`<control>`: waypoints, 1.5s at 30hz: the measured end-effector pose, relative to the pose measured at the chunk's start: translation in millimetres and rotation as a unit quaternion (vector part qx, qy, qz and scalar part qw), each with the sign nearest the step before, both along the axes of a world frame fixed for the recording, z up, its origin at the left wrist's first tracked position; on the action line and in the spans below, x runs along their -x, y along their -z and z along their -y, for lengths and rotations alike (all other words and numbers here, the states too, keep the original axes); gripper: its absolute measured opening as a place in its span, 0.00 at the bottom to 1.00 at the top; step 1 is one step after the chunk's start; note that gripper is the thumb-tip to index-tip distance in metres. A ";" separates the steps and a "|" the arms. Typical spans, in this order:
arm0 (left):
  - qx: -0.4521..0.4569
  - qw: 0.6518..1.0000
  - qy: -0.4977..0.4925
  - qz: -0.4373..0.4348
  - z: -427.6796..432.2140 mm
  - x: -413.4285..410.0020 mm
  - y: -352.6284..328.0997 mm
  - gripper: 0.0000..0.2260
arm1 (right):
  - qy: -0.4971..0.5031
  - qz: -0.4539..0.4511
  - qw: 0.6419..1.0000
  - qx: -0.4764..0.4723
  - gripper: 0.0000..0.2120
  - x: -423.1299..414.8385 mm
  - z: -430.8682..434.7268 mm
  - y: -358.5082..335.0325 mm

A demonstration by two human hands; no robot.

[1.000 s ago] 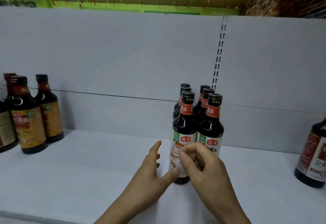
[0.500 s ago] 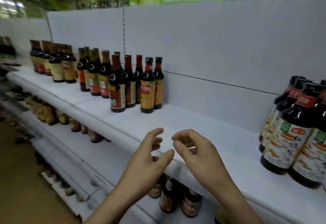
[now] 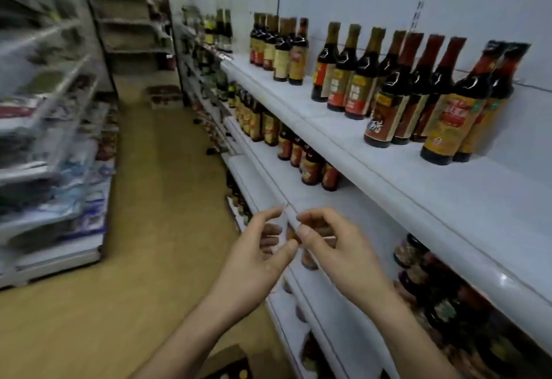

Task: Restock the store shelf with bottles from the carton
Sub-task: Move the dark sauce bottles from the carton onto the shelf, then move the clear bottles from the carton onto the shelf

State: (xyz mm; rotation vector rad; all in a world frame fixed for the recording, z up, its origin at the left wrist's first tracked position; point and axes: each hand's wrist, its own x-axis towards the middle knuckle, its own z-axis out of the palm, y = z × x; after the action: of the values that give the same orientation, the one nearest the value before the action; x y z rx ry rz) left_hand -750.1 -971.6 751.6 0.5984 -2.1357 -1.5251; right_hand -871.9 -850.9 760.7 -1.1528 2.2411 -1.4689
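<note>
Now the left hand (image 3: pixel 257 259) and right hand (image 3: pixel 337 253) are loosely curled and empty, and swinging them fast so near the shelf (image 3: pixel 328 127) could knock bottles (image 3: pixel 385 115) down.

Legible text: none. The bottles (image 3: pixel 352 80) on the top shelf (image 3: pixel 388 175) carry yellow, red and brown labels, their print smeared by motion blur. One brown label (image 3: pixel 385 121) shows a large white character at its lower left corner, too blurred to identify. Labels on the lower-shelf bottles (image 3: pixel 310 169) are likewise unreadable. Markings on the carton (image 3: pixel 227 362) at the bottom edge are unreadable.
</note>
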 end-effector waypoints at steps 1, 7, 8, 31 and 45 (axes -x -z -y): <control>-0.008 1.000 -0.022 0.008 6.2 -7.5 11.2 0.22 | -0.023 0.011 1.000 -0.009 0.05 -0.7 13.4 13.2; -0.069 0.984 -0.152 0.069 21.2 -37.5 86.7 0.21 | -0.139 0.051 0.986 -0.075 0.07 -8.1 70.7 103.3; -0.081 0.979 -0.173 0.076 20.9 -42.3 102.1 0.20 | -0.159 0.053 0.982 -0.088 0.07 -10.1 78.2 121.0; -0.202 0.922 -0.212 0.254 3.4 -118.9 623.1 0.17 | -0.235 0.149 0.908 -0.313 0.13 -54.4 55.9 643.8; -0.159 0.956 -0.030 0.245 12.4 -103.0 854.8 0.13 | -0.310 -0.267 0.849 -0.336 0.25 -19.6 48.2 854.0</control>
State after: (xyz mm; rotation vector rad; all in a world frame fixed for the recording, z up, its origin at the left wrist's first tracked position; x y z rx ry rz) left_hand -647.0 -984.0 -103.1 1.2555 -2.1915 -1.8498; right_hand -852.3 -899.1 -93.3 -1.8822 2.0486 -0.0826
